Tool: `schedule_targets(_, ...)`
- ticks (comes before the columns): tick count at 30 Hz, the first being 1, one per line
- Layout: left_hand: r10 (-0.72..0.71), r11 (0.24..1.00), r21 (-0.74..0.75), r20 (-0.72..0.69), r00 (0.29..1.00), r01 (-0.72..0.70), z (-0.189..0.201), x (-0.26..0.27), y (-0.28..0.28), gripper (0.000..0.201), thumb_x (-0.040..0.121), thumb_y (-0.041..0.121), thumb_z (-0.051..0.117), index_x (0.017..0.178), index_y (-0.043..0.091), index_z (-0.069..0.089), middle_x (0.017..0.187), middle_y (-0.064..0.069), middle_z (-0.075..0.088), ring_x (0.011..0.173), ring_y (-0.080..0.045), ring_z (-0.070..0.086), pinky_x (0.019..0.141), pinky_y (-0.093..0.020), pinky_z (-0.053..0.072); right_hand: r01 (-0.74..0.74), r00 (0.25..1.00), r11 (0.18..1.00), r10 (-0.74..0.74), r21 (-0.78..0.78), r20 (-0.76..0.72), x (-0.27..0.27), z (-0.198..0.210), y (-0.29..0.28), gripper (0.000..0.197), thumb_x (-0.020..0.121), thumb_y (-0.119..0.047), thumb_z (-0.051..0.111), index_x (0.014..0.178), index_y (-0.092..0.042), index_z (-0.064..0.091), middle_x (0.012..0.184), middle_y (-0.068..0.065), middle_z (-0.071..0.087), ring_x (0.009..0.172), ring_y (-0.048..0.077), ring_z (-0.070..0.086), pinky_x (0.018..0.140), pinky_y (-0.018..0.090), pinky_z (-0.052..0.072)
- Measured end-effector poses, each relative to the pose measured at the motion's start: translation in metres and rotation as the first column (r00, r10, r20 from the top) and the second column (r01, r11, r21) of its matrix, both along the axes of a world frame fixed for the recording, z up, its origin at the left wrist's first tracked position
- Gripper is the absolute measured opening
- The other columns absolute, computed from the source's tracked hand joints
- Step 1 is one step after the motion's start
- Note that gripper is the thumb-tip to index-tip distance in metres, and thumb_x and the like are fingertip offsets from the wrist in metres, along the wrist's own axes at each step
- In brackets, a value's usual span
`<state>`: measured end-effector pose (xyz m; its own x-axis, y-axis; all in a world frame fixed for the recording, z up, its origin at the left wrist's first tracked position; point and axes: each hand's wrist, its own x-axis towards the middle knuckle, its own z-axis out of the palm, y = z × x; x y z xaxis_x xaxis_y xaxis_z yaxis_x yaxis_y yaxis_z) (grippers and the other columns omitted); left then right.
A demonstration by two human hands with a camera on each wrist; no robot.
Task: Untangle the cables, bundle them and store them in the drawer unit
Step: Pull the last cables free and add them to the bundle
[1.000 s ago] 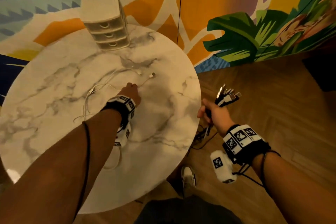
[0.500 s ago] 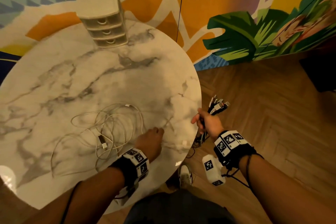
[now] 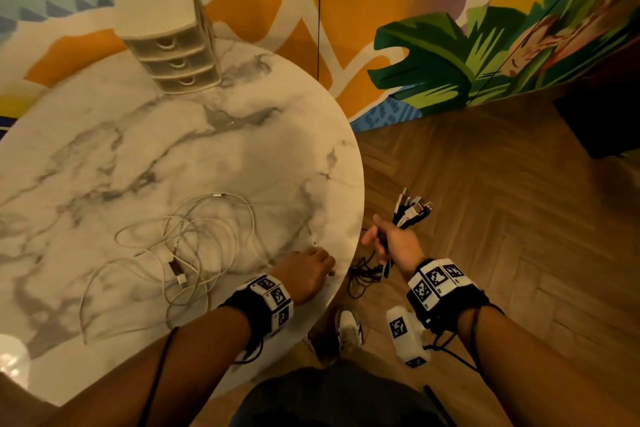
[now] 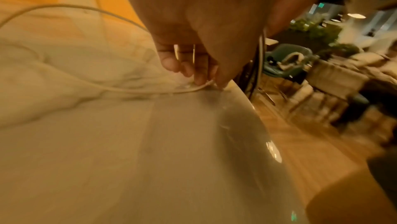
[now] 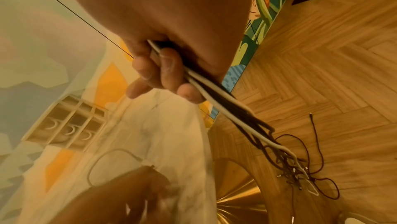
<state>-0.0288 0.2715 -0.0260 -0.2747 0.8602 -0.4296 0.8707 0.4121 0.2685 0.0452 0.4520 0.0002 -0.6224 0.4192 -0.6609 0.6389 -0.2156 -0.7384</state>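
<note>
White tangled cables [image 3: 180,253] lie on the round marble table [image 3: 104,156]; the left hand [image 3: 304,274] pinches one strand at the table's four o'clock edge. Right hand [image 3: 394,243] grips a bundle of black and white cables [image 5: 217,103] off the table's edge.

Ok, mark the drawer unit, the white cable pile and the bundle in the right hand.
drawer unit [image 3: 173,62], head view, middle drawer front.
white cable pile [image 3: 194,243], head view, overlapping loops on the table.
bundle [image 3: 414,210], head view, connector ends above the right hand.

The left hand [image 3: 304,272] covers whichever white cable [image 3: 194,246] end it pinches at the table [image 3: 173,156] edge, the left wrist view smears with blur at right, and the dark cables [image 5: 300,168] blur together at lower right.
</note>
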Motion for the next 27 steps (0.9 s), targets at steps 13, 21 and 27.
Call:
schedule_targets(13,0.503,0.459,0.626,0.402,0.765,-0.631,0.156,-0.026,0.036,0.007,0.089,0.022,0.061,0.09,0.017,0.065,0.076,0.009,0.062,0.068,-0.003,0.053,0.061,-0.007,0.036,-0.329,0.863,0.915,0.392,0.233,-0.319,-0.032,0.088,-0.029,0.039,0.101,-0.023,0.037,0.069,-0.007,0.055,0.059,0.004,0.042,0.047,0.009,0.034,0.045,0.018,0.029)
schedule_targets(21,0.488,0.45,0.719,0.298,0.82,-0.529,0.181,-0.019,0.026,0.021,0.09,0.02,0.055,0.107,0.013,0.066,0.094,0.005,0.064,0.083,-0.006,0.05,0.072,-0.005,0.035,-0.402,0.851,0.907,0.42,0.123,-0.316,-0.05,0.104,-0.046,0.025,0.097,-0.003,0.04,0.093,-0.019,0.059,0.092,-0.009,0.054,0.076,0.002,0.047,0.059,0.001,0.037)
schedule_targets(27,0.483,0.309,0.554,0.609,0.629,-0.773,0.162,-0.023,0.008,0.036,0.09,0.01,0.053,0.122,0.025,0.055,0.109,0.005,0.057,0.075,-0.006,0.051,0.068,-0.015,0.042,-0.242,0.809,0.942,0.328,0.233,-0.487,-0.055,0.105,-0.046,0.047,0.1,-0.023,0.042,0.058,-0.009,0.058,0.047,-0.008,0.05,0.047,0.002,0.044,0.057,0.019,0.036)
